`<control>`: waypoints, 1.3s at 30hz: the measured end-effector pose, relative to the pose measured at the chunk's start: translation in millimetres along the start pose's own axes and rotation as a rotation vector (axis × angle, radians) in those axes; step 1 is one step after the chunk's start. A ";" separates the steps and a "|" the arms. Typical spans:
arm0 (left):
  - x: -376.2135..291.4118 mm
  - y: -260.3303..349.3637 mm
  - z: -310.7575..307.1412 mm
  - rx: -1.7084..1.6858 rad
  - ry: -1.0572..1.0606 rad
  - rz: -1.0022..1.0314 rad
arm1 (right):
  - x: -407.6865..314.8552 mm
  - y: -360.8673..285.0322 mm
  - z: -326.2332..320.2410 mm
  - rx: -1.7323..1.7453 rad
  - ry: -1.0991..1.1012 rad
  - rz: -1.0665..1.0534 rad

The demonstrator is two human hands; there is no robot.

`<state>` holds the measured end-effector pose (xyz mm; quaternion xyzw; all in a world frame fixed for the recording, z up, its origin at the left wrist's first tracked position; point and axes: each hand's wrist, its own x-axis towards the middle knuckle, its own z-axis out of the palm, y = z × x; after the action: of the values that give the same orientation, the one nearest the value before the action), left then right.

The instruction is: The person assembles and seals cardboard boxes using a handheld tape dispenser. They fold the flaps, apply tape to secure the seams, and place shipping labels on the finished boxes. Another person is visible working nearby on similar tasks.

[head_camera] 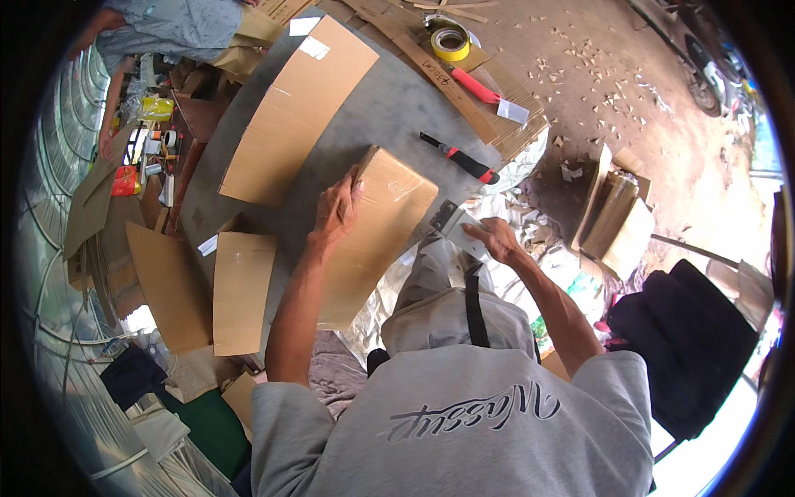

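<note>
A long, closed cardboard box (388, 230) lies at a slant on the grey table, clear tape along its end. My left hand (340, 208) grips its left edge, thumb on the upper face. To the right of the box, my right hand (494, 239) holds a flat grey metal tool (466, 233) with a dark end close to the box's near right side; its exact kind is unclear. Beyond the box lies a black and red utility knife (463, 160). A flat cardboard panel (298, 112) rests on the table's left part, with a smaller cardboard piece (244, 292) nearer me.
At the far right edge are a yellow tape roll (450, 45), a red-handled tool (475, 85) and a wooden strip (428, 68). A person (174, 28) stands at the upper left. Cardboard scraps (590, 68) litter the floor; an open carton (612, 214) stands right.
</note>
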<state>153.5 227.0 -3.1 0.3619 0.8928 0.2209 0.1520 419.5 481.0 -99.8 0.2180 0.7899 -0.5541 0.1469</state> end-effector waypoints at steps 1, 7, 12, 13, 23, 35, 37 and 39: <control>1.2 -2.2 -2.9 0.002 -0.012 -0.003 | -4.4 11.0 0.1 0.008 0.000 0.008; 7.9 -18.1 -7.7 0.104 -0.036 -0.053 | -19.4 26.6 2.8 0.075 -0.013 0.213; 11.8 -20.6 -15.4 0.122 -0.061 -0.074 | -8.5 33.1 25.8 0.089 0.000 0.215; 12.8 -21.2 -16.9 0.125 -0.062 -0.075 | -5.6 32.8 29.1 0.098 0.009 0.209; 32.7 -46.8 -50.9 -0.094 -0.009 0.011 | 34.7 14.1 47.2 0.110 0.018 0.163; 112.2 -197.4 -84.1 -0.146 -0.090 -0.426 | 83.0 -131.5 49.1 0.123 0.094 0.006; 119.9 -225.5 -52.4 -0.279 -0.291 -0.381 | 70.3 -149.3 41.9 0.129 0.055 0.036; 120.2 -214.5 -4.4 -0.089 -0.220 -0.277 | 60.4 -155.9 37.6 0.113 0.057 0.022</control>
<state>-55.8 174.1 -121.0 0.2505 0.9014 0.1962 0.2937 288.0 411.4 -14.9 0.2504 0.7587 -0.5896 0.1181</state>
